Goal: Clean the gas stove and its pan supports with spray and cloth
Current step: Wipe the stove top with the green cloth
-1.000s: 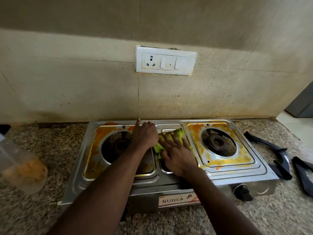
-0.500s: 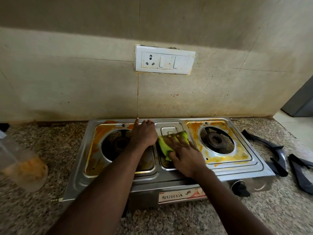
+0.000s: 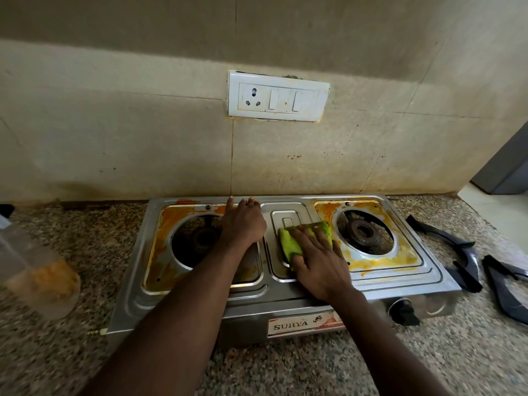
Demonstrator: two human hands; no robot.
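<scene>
Head view | we see the right hand [image 3: 320, 264] flat, fingers straight, pressing green cloth [image 3: 289, 243] on stove [image 3: 400, 285], frame centre | left hand [image 3: 243, 224] flat beside it, gripping nothing

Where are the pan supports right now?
Head view, far right: both dark pan supports lie off the stove on the granite counter, just beyond its right burner and knob.

The silver stainless-steel gas stove [image 3: 400, 284] has orange-yellow stains [image 3: 381, 262] across its top. A bright green folded cloth [image 3: 288, 244] lies on the stove; the curved metal pan supports [image 3: 470, 262] right of it are navy-black.
</scene>
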